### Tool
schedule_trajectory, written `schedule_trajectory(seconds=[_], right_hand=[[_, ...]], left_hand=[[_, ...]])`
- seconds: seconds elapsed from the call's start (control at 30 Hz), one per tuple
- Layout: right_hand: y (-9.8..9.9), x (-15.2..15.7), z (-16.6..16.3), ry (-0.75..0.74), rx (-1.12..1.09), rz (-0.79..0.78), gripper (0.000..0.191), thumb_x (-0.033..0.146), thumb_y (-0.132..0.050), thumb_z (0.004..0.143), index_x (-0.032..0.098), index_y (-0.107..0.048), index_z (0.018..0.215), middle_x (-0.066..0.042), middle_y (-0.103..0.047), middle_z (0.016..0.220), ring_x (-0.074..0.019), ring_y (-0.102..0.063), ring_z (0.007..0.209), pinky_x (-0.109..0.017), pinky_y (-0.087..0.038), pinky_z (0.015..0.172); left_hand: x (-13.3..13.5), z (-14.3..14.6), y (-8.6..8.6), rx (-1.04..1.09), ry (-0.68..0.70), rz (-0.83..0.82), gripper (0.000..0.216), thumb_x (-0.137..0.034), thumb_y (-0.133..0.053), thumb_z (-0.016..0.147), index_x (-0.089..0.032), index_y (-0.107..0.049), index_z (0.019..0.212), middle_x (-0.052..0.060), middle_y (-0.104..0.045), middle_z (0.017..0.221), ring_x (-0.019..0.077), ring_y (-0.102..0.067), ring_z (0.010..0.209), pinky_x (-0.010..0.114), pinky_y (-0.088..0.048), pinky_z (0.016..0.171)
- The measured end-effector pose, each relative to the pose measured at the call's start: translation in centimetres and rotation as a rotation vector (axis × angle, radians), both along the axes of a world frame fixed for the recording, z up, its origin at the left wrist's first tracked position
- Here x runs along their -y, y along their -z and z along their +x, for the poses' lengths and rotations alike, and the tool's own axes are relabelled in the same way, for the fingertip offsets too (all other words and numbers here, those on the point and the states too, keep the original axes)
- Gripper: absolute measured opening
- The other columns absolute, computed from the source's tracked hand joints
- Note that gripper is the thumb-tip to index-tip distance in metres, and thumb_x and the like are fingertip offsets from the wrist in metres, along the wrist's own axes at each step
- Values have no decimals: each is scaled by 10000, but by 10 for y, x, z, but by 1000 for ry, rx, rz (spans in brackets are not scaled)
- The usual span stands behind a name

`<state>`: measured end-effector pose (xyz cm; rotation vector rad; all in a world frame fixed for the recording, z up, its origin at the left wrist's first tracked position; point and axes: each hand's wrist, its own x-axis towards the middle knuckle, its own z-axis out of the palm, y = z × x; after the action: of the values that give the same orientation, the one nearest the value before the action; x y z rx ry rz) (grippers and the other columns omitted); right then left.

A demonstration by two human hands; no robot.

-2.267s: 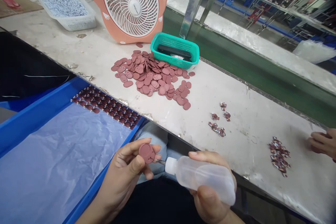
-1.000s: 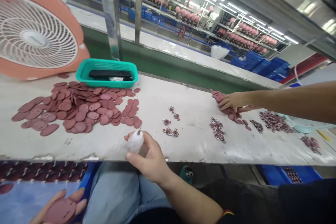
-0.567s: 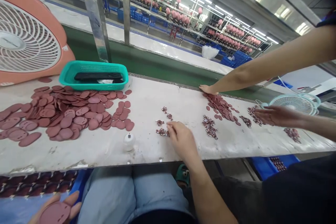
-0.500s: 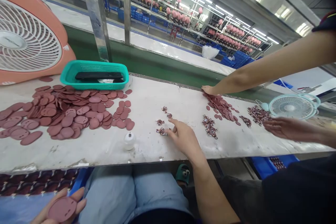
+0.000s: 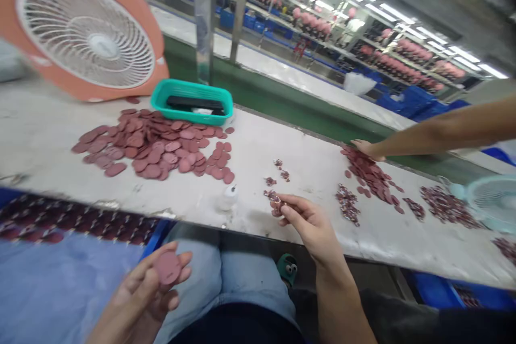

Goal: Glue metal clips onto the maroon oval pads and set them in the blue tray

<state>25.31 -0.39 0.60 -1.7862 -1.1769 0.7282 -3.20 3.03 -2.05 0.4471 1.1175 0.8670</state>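
Hands, two, bare, of the seated person.

Left hand [image 5: 135, 298]: low over the lap, palm up, fingers curled, gripping a mauve disc [image 5: 167, 267] against the fingers with the thumb.

Right hand [image 5: 310, 228]: over the table's front edge, thumb and forefinger closed on a small patterned piece [image 5: 276, 205]; exact count of pieces too small to tell.

Table [image 5: 294, 145]: white, scuffed, ahead of both hands.

Items on it, left of the right hand: glue bottle [image 5: 228, 198], white, upright, near the fingertips; disc pile [image 5: 153, 148], loose and overlapping, further left; teal basket [image 5: 191, 102], just behind the pile, holding a dark object; orange fan [image 5: 86, 32], behind the pile.

Items on it, right of the right hand: printed scraps [image 5: 346, 204], small heap, near; small disc pile [image 5: 368, 174], beside the scraps.

Co-worker's hand [image 5: 365, 148]: reaching in from the right, fingers touching the small disc pile.

Below the left hand's forward side: blue tray [image 5: 155, 231], lined with a pale sheet, with rows of dark discs [image 5: 76, 220] along its far edge.
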Motion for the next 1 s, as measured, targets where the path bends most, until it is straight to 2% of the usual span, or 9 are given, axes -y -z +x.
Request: schedule_trajectory(seconds=[0.07,0.13,0.2,0.37,0.63,1.0], right_hand=[[-5,0,-29,-148,-217,35,344,487,-583,916,193,-689,1060,-100,-770,958,-203,-735,799,-309,-590,637],[-12,-3,-58,-288,-452,91,202,400,-674,897,226,-713,995,-69,-768,993,-179,-732,839,-294,-596,706],[-17,-6,-80,-381,-560,157,110,297,-732,870,250,-740,968,-41,-745,1005,-158,-707,879,-281,-579,764],[-21,-13,-103,-410,-402,216,115,235,-763,848,265,-779,958,-1,-729,817,-136,-673,754,-260,-530,713],[-25,-15,-111,-477,-249,254,144,163,-735,871,266,-778,963,16,-784,830,-133,-724,751,-255,-549,747],[-31,-21,-113,-521,-131,327,89,164,-739,869,233,-764,921,9,-784,788,-136,-735,704,-257,-582,741]], left_hand=[[4,10,-18,59,-7,1,225,-444,-879,657,-346,-833,855,-13,-830,836,197,-748,692,168,-506,473],[6,15,-31,78,-2,-21,304,-461,-917,595,-300,-836,840,20,-821,809,163,-729,665,147,-493,487],[7,15,-36,85,19,-34,371,-482,-933,551,-266,-831,835,44,-804,771,150,-706,649,150,-487,496],[10,8,-34,120,64,-2,401,-470,-918,598,-199,-815,875,47,-730,664,153,-653,635,174,-490,512],[9,-2,-24,218,122,4,337,-413,-903,654,-193,-811,892,47,-736,688,145,-664,641,175,-499,523],[8,-2,-24,218,93,5,331,-387,-915,642,-186,-812,884,22,-706,681,124,-652,619,160,-501,512]])
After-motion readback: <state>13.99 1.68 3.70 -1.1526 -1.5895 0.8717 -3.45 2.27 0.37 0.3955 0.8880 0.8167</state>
